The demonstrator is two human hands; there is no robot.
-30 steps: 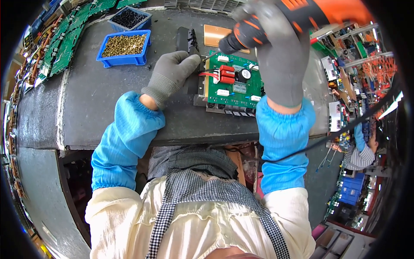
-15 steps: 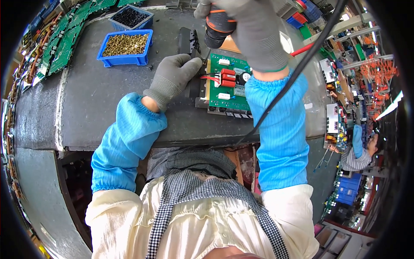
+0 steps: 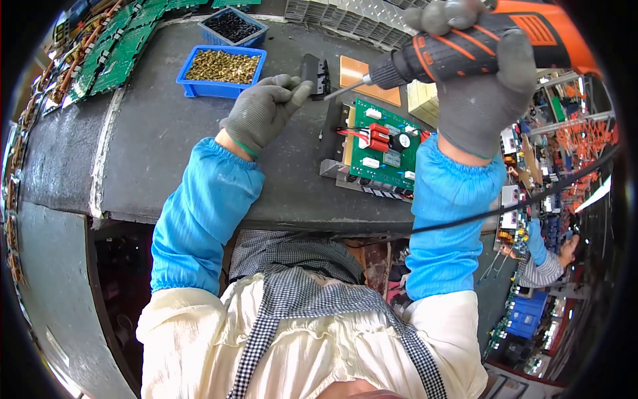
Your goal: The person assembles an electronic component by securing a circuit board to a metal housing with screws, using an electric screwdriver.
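Note:
My right hand point(image 3: 482, 100), in a grey glove, grips an orange and black power drill point(image 3: 458, 52). The drill lies tilted above the bench, its long bit point(image 3: 347, 88) pointing left. My gloved left hand point(image 3: 262, 113) is closed, thumb and fingers pinched together just left of the bit's tip; what they hold, if anything, is too small to make out. Below the drill sits a green circuit board point(image 3: 385, 149) with red and white parts, fixed on a dark metal heatsink point(image 3: 332, 166). Behind the left fingertips lies a black bracket-like part point(image 3: 315, 74).
A blue bin of brass-coloured screws point(image 3: 222, 66) stands at the back left, with a bin of small black parts point(image 3: 230, 26) behind it. A copper-coloured plate point(image 3: 369, 80) lies behind the board. Green boards point(image 3: 126, 60) line the far left. At right, a person point(image 3: 548, 263) works nearby.
The drill has lifted from the heatsink's left edge and swung from pointing down to pointing left. My left hand has come away from the heatsink. The view has shifted slightly.

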